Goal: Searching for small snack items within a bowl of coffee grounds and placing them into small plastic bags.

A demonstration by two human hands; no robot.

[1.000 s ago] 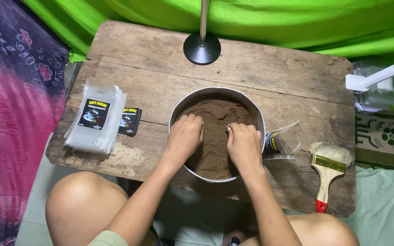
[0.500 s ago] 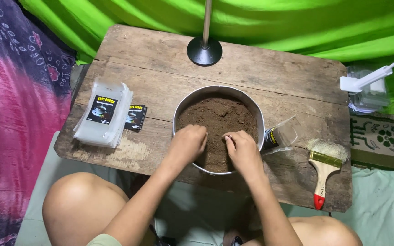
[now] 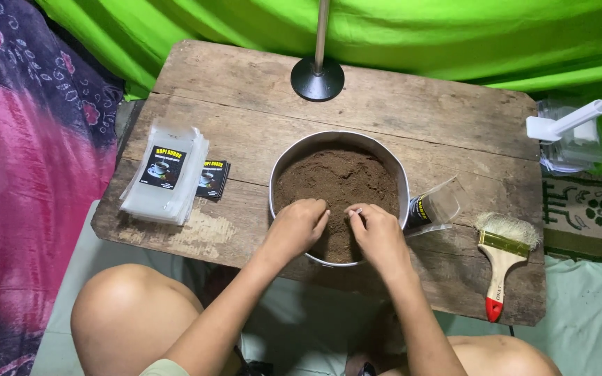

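A round metal bowl (image 3: 281, 161) full of brown powder (image 3: 336, 184) stands in the middle of a worn wooden board (image 3: 412, 111). Both my hands are inside the bowl at its near side. My left hand (image 3: 297, 226) lies palm down on the powder with its fingers curled together. My right hand (image 3: 379, 233) is beside it, thumb and forefinger pinched shut just above the powder. I see nothing held in either hand. The two hands are a finger's width apart.
A stack of clear pouches with black labels (image 3: 165, 174) and small black labels (image 3: 212, 179) lie at the left. An open clear pouch (image 3: 435, 207) leans on the bowl's right side. A paintbrush (image 3: 502, 261) lies at the right. A lamp base (image 3: 317, 78) stands behind the bowl.
Both hands have pulled back from the middle of the powder toward the bowl's near rim, and their fingers have curled in.
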